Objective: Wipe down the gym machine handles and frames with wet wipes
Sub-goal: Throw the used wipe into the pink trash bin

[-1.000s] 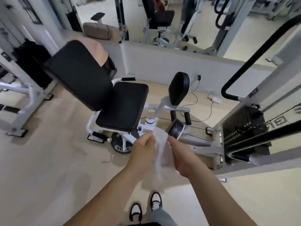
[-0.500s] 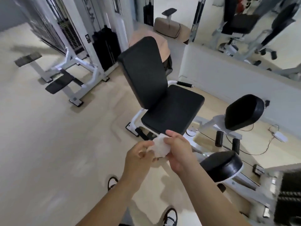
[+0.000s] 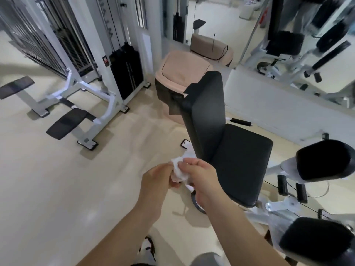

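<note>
Beige floor below; wipe (image 3: 179, 170) bunched between both hands' fingers (image 3: 189, 161).

One wipe (image 3: 179, 170), two hands (image 3: 156, 181) (image 3: 202, 179), two roller pads (image 3: 324, 160) (image 3: 315, 240).

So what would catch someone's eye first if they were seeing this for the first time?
First, the two hands, left and right, bunching a white wet wipe at centre. Just right of them stands the black padded seat of a white-framed machine, with a tan lidded bin behind its backrest.
</note>
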The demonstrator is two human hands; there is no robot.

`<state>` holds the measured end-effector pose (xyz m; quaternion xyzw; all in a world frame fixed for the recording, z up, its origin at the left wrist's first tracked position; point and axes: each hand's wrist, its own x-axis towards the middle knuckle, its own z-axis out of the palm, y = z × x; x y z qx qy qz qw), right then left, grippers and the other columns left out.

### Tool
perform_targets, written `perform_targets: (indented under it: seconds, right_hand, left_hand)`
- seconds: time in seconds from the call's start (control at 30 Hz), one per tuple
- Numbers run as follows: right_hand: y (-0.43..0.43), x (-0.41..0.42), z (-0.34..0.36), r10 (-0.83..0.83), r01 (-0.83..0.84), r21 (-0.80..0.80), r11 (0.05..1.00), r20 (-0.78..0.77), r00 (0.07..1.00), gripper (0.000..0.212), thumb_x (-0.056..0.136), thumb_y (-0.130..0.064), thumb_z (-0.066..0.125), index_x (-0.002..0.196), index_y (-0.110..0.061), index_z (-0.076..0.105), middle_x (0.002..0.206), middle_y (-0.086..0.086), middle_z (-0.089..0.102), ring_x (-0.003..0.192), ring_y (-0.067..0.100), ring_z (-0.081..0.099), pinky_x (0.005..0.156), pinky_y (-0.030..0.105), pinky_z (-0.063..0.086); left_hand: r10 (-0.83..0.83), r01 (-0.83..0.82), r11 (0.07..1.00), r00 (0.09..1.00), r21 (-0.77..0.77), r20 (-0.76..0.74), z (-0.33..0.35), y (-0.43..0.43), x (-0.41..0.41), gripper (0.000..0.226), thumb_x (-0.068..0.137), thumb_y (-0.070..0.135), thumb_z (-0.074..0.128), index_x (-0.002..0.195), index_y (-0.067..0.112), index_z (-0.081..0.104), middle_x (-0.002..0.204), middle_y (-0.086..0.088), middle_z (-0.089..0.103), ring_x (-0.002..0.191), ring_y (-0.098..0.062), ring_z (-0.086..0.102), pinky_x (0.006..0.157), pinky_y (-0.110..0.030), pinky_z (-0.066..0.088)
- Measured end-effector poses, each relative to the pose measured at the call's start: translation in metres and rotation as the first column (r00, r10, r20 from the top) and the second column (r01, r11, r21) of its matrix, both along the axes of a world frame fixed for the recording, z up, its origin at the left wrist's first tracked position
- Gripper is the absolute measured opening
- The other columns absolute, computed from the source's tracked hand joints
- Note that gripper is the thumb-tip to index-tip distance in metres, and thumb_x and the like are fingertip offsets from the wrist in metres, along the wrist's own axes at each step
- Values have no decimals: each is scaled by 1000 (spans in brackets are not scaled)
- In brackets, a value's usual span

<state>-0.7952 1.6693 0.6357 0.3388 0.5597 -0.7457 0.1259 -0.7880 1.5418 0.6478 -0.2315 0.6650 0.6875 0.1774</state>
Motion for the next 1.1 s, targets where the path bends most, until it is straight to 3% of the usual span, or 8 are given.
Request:
perform_targets:
  seconds: [0.17, 0.3, 0.4, 0.53, 0.63, 0.8, 0.93, 1.1]
  right_hand:
    - [-37, -80, 19, 31, -22, 131, 991, -64, 997, 4, 86, -7, 79, 89, -5, 81, 91, 13, 79, 87, 27, 75, 70, 30, 57]
    - [-53, -147, 22, 24, -13, 175, 985, -57, 998, 17, 95, -13, 69, 82, -10, 80, 79, 6, 76, 75, 17, 70, 63, 24, 55]
    - [-62, -204, 21, 20, -6, 182, 983, -73, 997, 23, 95, -5, 65, 78, -11, 79, 72, -5, 76, 76, 7, 70, 63, 19, 54]
    - [-81, -296, 17, 50, -34, 192, 981, -80, 996, 15, 91, -10, 73, 84, -20, 81, 94, -4, 77, 102, 19, 69, 88, 37, 58]
    - [-89, -365, 25, 87, -70, 208, 976, -72, 994, 15, 90, -11, 71, 87, -23, 80, 100, -1, 74, 103, 22, 68, 93, 46, 60]
    - [-80, -464, 32, 154, -136, 241, 961, -57, 986, 15, 95, -12, 61, 98, -16, 75, 86, 6, 71, 76, 20, 62, 66, 35, 52]
    - [-61, -545, 17, 110, -113, 244, 963, 23, 994, 24, 87, -5, 58, 107, -13, 70, 88, 10, 68, 75, 24, 62, 64, 33, 51]
    - [-10, -680, -8, 9, -35, 361, 932, 74, 997, 13, 97, -16, 53, 98, -16, 66, 90, 9, 63, 74, 27, 65, 63, 35, 53]
  left_hand:
    - [-121, 115, 989, 990, -95, -66, -5, -47, -89, 5, 90, 19, 73, 95, 20, 74, 88, 1, 78, 87, -23, 75, 86, -44, 62]
    - [-120, 104, 981, 989, -166, -92, -11, -59, -160, 21, 86, 14, 77, 100, 22, 64, 96, -2, 74, 87, -23, 72, 74, -34, 62]
    - [-204, 163, 959, 965, -230, -167, -8, -67, -215, 16, 92, 13, 69, 102, 25, 71, 95, 6, 76, 89, -16, 73, 79, -37, 63]
    - [-252, 199, 943, 951, -267, -178, 7, -85, -297, 17, 92, 10, 66, 95, 22, 77, 85, 6, 76, 82, -18, 74, 69, -24, 60]
    - [-272, 203, 928, 942, -313, -195, 12, -97, -359, 5, 88, 25, 79, 91, 24, 75, 85, 7, 76, 81, -17, 74, 73, -31, 62]
    - [-232, 167, 939, 953, -301, -197, 0, -91, -460, 13, 89, 17, 79, 93, 16, 66, 87, -7, 75, 78, -28, 73, 74, -44, 64]
    - [-304, 255, 932, 937, -256, -172, -25, -70, -550, 13, 88, 6, 72, 88, 7, 59, 81, -11, 66, 69, -24, 62, 59, -31, 57]
    - [-457, 414, 868, 881, -273, -120, -76, -24, -701, 15, 90, 6, 61, 79, 15, 64, 69, 4, 63, 67, -18, 57, 66, -37, 51]
